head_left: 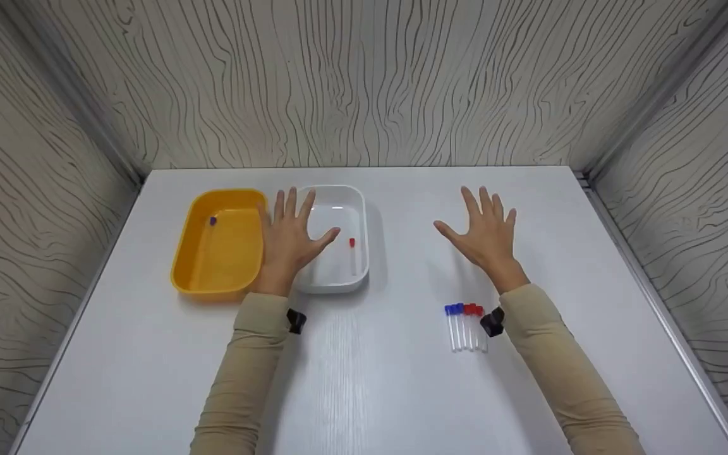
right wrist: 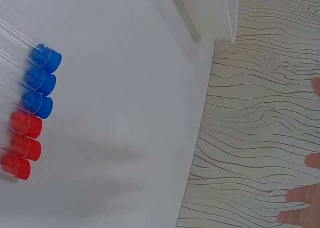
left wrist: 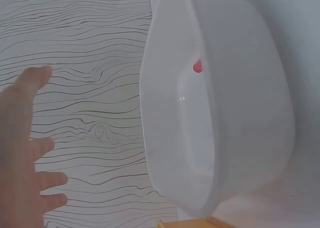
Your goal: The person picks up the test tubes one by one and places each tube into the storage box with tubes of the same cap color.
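Tubes [head_left: 459, 332]: six clear ones lay side by side on the table [head_left: 370, 392], just left of the right wrist. Three blue caps [head_left: 454, 309] were on the left and three red caps [head_left: 473, 309] on the right, all at the far end.
White tray [head_left: 365, 253]: it sat left of the middle. One more tube [head_left: 355, 260] with a red top lay inside, on the right.
Yellow tray [head_left: 228, 259]: it sat at the far left. A blue top [head_left: 213, 221] showed inside, but its tube was too faint to see well.
Left hand [head_left: 288, 243]: spread wide, with nothing in it. It was up over the white tray's left side.
Right hand [head_left: 485, 237]: spread wide too, with nothing in it. It was over the table, on the far side of the six tubes.
Sleeves [head_left: 231, 392]: both were tan.
Walls [head_left: 339, 82]: pale, with dark wavy lines.
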